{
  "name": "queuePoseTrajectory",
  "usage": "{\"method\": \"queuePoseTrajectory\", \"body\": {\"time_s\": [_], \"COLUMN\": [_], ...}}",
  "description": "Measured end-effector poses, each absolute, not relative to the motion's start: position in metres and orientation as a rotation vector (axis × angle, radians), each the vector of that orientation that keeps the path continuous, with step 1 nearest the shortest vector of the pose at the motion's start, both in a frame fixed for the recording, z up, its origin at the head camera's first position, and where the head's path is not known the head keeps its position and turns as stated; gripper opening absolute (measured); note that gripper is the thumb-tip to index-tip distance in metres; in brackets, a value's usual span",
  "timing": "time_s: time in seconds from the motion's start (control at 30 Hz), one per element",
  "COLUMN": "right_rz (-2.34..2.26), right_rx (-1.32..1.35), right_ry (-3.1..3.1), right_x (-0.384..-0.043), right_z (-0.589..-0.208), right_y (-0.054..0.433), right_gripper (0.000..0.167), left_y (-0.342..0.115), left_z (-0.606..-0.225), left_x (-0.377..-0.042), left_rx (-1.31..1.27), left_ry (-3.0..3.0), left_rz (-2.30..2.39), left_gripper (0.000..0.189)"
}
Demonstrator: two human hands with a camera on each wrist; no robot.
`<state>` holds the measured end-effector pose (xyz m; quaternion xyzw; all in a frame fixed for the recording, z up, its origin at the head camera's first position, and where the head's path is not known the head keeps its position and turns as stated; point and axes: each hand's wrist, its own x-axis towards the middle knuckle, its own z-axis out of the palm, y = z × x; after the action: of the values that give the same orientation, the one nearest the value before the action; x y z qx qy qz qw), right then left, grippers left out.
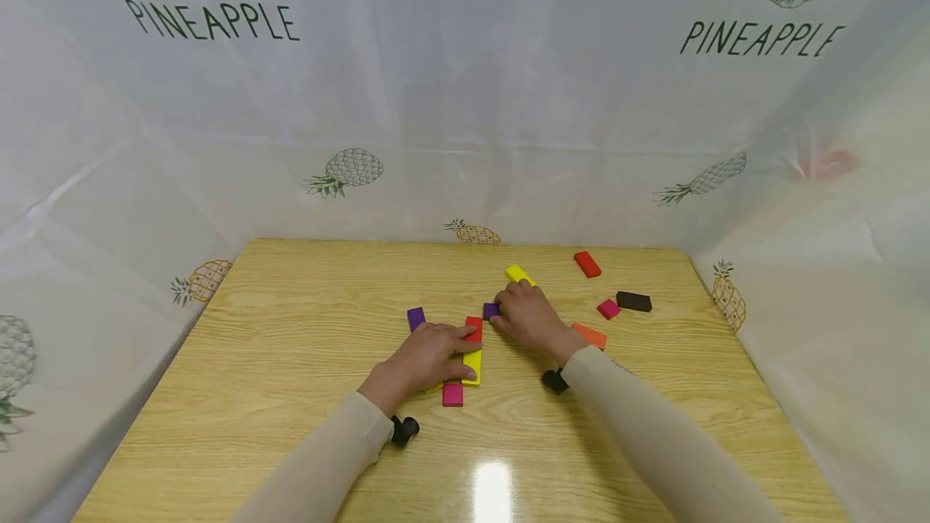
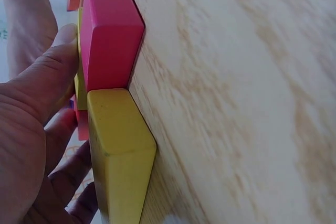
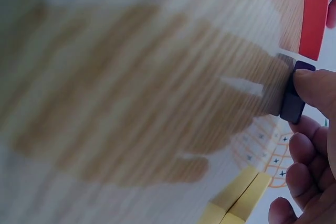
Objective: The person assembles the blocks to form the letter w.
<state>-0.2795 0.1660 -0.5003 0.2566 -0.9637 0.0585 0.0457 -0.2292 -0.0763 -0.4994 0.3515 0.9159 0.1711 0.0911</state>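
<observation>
My left hand point(image 1: 432, 353) lies over a group of flat blocks, its fingertips resting on a red block point(image 1: 474, 329) and a yellow block point(image 1: 472, 366) set end to end. A pink block point(image 2: 113, 30) touches another yellow block point(image 2: 123, 129) beside the palm in the left wrist view. From behind that hand sticks out a long purple block point(image 1: 416, 318). My right hand point(image 1: 530, 317) pinches a small purple block point(image 3: 293, 95) between thumb and fingers, just off the red block's far end. The right fingers partly cover a yellow block point(image 1: 520, 274) behind them.
On the right of the wooden table point(image 1: 291, 305) lie a red block point(image 1: 587, 265), a small pink block point(image 1: 609, 309), a black block point(image 1: 634, 301) and an orange block point(image 1: 589, 336), partly behind the right wrist. A pineapple-print sheet point(image 1: 436, 103) hangs around the table.
</observation>
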Motion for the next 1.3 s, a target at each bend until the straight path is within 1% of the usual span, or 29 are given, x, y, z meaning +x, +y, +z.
{"method": "queuePoseTrajectory", "body": {"time_s": [1.0,1.3], "right_rz": [0.167,0.158], "right_rx": [0.829,0.831], "right_ry": [-2.916,-2.907], "right_x": [-0.2764,-0.2777], "right_z": [-0.5032,-0.5039], "right_y": [0.1660,0.1681], "right_gripper": [0.033,0.037], "left_y": [-0.0725,-0.0728], "left_z": [-0.5011,-0.5007], "left_x": [-0.2224,-0.2243], "left_rx": [1.040,1.030], "left_ry": [2.736,2.732], "left_rz": [0.499,0.490], "left_gripper": [0.058,0.058]}}
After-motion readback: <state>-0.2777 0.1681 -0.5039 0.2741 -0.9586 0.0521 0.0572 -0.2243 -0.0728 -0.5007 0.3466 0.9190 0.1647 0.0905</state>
